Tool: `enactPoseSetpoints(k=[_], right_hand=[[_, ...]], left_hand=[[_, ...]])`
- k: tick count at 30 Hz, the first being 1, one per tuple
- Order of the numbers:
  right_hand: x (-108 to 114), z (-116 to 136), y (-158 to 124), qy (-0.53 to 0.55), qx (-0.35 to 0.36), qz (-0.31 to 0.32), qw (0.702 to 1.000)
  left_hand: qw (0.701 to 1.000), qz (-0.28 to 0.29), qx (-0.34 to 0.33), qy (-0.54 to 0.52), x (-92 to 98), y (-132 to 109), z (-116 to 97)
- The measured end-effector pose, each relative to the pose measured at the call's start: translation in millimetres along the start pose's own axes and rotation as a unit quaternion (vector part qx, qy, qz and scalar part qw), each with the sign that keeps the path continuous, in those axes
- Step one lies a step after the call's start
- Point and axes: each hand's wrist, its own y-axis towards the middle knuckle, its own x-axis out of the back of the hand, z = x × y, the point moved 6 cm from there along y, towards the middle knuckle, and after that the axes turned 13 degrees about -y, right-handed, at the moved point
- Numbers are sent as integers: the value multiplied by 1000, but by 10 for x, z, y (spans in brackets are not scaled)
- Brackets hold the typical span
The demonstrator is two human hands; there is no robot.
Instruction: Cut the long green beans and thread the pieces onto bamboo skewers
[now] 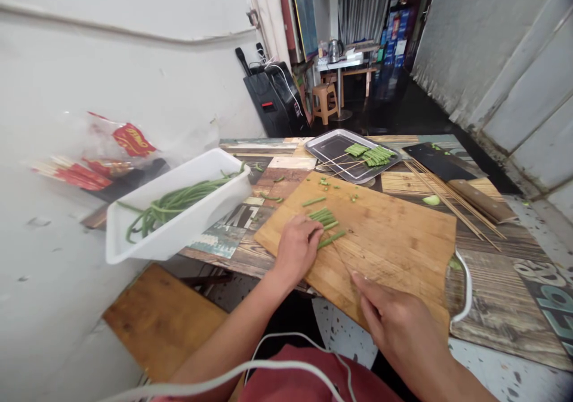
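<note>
My right hand [398,315] pinches a thin bamboo skewer [342,256], whose far end reaches the nearest cut piece of green bean [331,239]. With closed fingers, my left hand [298,244] holds a row of cut green bean pieces [323,216] side by side on the wooden cutting board [394,229]. Whether the skewer's tip has entered a bean is too small to tell. One loose bean piece [313,201] lies just beyond the row, and small green trimmings are scattered near the board's far edge.
Left stands a white plastic tub [179,241] of long beans. Behind the board, a metal tray [329,145] carries skewered beans. A cleaver [441,162] and several loose skewers [447,202] lie to the right. The board's white handle [468,288] points right; a white cable [250,365] crosses my lap.
</note>
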Motion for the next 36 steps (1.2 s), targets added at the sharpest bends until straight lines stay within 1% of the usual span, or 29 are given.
enactPoseSetpoints(k=[5, 10, 20, 28, 31, 36], right_hand=[[10, -1, 6, 15, 7, -11, 1000], [-29, -8, 7, 23, -3, 0, 1000], [-5, 20, 27, -9, -12, 0, 1000], [-10, 62, 108, -23, -16, 5, 1000], [-21, 68, 144, -20, -19, 19, 999], [-104, 49, 186, 9, -40, 76, 996]], left_hand=[[1000, -5, 2, 0, -1, 5, -2], [1000, -1, 8, -3, -3, 12, 12], [1000, 12, 8, 6, -14, 21, 4], [999, 47, 0, 8, -6, 52, -11], [999, 51, -2, 0, -4, 63, -4], [998, 56, 2, -4, -2, 78, 10]])
